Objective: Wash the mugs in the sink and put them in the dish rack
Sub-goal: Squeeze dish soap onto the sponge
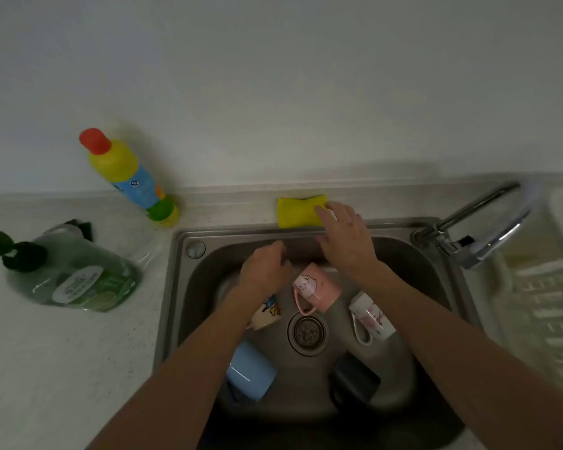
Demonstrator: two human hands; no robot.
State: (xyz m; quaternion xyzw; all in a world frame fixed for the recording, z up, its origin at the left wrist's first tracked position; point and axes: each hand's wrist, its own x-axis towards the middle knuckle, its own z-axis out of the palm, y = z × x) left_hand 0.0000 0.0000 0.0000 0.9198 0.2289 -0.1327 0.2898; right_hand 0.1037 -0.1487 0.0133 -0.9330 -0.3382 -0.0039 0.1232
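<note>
Several mugs lie on their sides in the steel sink (433,277): a pink mug (317,289) in the middle, a cream cartoon mug (267,315) partly under my left forearm, a white flowered mug (371,318), a blue mug (249,370) and a dark mug (355,378). My left hand (264,269) hovers over the sink with fingers curled and nothing visible in it. My right hand (345,237) reaches past the sink's back rim, its fingertips on the right edge of a yellow sponge (299,211). The white dish rack (546,303) stands to the right.
A chrome faucet (478,222) rises at the sink's back right corner, its spout swung right. On the counter to the left stand a yellow bottle with a red cap (127,177) and a green soap dispenser (75,274). The drain (307,332) sits mid-sink.
</note>
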